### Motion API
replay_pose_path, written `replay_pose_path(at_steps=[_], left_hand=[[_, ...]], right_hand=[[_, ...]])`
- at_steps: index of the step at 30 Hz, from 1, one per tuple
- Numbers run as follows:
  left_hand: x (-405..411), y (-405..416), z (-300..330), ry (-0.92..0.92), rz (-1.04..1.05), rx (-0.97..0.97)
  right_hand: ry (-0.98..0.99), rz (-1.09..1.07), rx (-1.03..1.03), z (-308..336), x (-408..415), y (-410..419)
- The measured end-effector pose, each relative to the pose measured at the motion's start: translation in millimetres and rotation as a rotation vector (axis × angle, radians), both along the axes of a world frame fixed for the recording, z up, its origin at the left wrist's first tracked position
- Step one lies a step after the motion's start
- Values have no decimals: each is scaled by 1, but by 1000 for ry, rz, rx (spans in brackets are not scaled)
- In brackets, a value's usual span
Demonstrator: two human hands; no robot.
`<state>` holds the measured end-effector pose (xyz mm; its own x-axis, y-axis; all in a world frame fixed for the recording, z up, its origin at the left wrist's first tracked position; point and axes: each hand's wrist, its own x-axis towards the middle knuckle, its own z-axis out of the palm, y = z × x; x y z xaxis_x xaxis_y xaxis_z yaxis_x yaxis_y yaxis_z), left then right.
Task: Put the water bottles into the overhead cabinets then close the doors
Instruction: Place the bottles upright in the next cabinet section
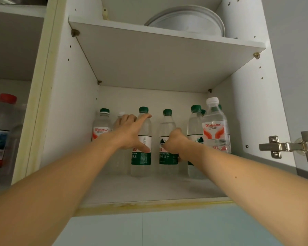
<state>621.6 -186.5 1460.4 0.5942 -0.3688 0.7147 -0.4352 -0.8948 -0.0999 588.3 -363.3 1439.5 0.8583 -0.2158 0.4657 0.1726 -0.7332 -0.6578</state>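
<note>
the green-capped bottle [142, 139] stands upright on the lower shelf [149, 189] of the open cabinet, with the left hand [130, 134] spread against its left side: the index finger lies across its shoulder just under the cap and the thumb across its label, while the other fingers curl over a white-capped bottle [121, 115] behind. just right of the thumb stands a second green-capped bottle [168, 139], and the right hand [174, 142] is curled at its right side; whether those fingers actually grip it cannot be told. left of the left fingers is a wahaha bottle [101, 125]; right of the right fingers crowd more green-capped bottles [195, 125] and a white-capped wahaha bottle [215, 128], closest to the front. at least eight bottles show on this shelf. above the fingers sits a stack of white plates [188, 20]; far right, a metal hinge [290, 146]; far left, a red-capped bottle [2, 128] in the neighbouring cabinet.
</note>
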Motion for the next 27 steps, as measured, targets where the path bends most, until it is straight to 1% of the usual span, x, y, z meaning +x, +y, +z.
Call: replay_pose_path(at_steps=[3, 6, 15, 18, 21, 27], left_hand=[[11, 9, -1, -44, 70, 54], [18, 11, -2, -43, 127, 83], [25, 14, -1, 21, 134, 91], [27, 14, -5, -17, 128, 91], [29, 11, -10, -69, 163, 112], [26, -2, -18, -163, 273, 157]], right_hand=[[34, -4, -36, 1, 4, 3], [67, 52, 25, 2, 9, 5], [122, 210, 31, 11, 14, 3], [130, 227, 49, 12, 18, 5], [97, 228, 62, 5, 26, 4], [51, 215, -5, -2, 35, 3]])
